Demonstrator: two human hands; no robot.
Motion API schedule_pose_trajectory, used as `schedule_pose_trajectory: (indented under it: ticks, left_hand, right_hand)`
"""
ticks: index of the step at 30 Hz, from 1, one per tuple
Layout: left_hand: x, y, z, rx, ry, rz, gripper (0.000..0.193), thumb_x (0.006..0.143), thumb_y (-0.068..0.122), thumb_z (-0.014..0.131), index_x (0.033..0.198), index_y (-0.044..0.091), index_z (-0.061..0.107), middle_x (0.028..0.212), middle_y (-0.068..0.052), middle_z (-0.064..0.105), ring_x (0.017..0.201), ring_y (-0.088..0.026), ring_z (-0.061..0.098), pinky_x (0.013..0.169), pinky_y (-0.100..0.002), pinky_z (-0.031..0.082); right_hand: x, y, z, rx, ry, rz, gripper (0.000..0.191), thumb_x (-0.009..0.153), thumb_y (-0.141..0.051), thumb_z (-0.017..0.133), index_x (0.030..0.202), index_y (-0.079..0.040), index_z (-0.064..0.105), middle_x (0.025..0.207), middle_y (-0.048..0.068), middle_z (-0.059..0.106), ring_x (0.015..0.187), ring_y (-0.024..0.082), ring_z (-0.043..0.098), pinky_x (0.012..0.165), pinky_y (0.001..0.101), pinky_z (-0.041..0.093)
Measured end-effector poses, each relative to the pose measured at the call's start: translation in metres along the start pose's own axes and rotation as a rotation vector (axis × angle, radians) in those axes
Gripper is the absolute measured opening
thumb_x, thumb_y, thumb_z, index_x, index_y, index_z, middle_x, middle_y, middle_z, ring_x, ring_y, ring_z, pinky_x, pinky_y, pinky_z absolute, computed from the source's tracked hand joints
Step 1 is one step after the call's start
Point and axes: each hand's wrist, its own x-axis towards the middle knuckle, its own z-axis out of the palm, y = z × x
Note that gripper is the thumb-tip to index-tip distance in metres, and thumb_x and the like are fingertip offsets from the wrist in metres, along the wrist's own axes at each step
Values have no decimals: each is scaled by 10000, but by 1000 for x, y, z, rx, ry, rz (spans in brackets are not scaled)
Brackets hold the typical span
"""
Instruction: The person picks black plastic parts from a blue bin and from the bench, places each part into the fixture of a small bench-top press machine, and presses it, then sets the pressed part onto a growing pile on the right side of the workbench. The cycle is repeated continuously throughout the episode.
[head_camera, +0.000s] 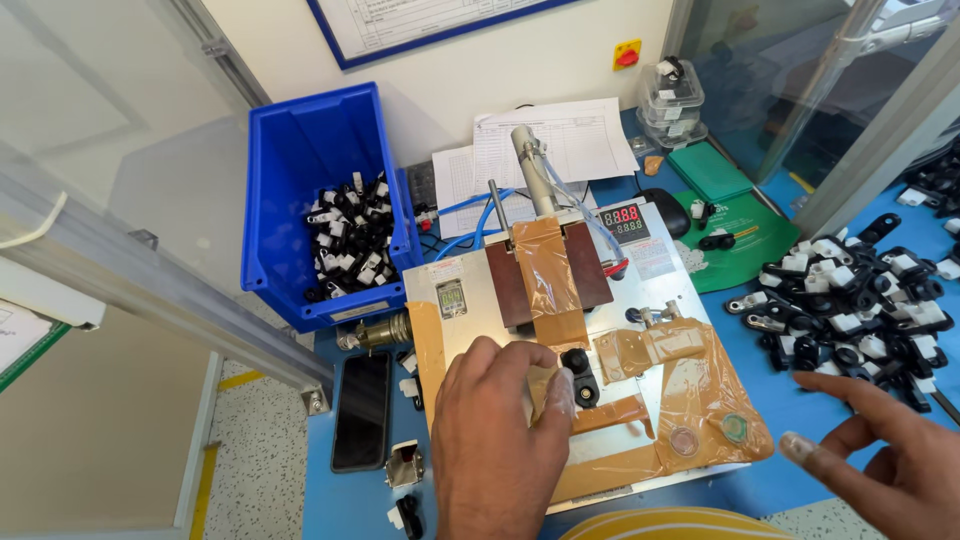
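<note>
Two hands at a small press fixture on a blue bench (780, 480). Left hand (500, 440): resting on the front of the fixture's metal base plate (470, 330), fingers curled, thumb tip w/ a pale finger cot touching a small black clip part (578, 375) seated at the plate centre; not a full pinch, more a press from the side. Right hand (890, 470): over the bench at lower right, fingers spread and empty, tips pointing toward a loose pile of black-and-white clips (860, 305); not touching them. Fixture details: brown press block (548, 275) wrapped in tan tape, just behind the black clip part; vertical cylinder (528, 165) w/ blue air hoses above it; red-digit display (622, 220) at the rear right of the plate; more tan tape across the front and right of the plate. Blue bin (300, 180), left rear, approx. a third full of similar clips. Dark phone (362, 410) lies flat on the bench left of the plate, near the left hand. Green pad (750, 235) right rear, between the fixture and the pile. Paper sheets (560, 140) behind the cylinder.
</note>
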Motion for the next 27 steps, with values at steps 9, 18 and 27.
schedule_pose_trajectory:
  ticks: [9,18,27]
  left_hand:
    - [18,16,2,122,-76,136,166,813,166,740,957,84,724,944,-79,636,908,-273,607,854,-439,461]
    - [27,24,14,282,-197,131,155,915,201,661,977,69,713,971,-91,628,950,-271,590,877,-450,437]
    - [30,22,17,248,-190,99,164,924,195,654,1000,70,728,965,-93,643,933,-273,603,895,-440,434]
  right_hand:
    - [37,37,13,5,-12,-52,635,855,-305,851,1432,-111,670,792,79,704,426,145,617,356,262,533]
    - [61,33,10,-90,-75,1,573,890,-345,811,1399,-118,677,813,58,710,479,155,650,422,280,576]
    - [172,45,13,61,137,-262,514,812,-352,821,1269,-122,771,864,90,809,739,221,754,699,371,650]
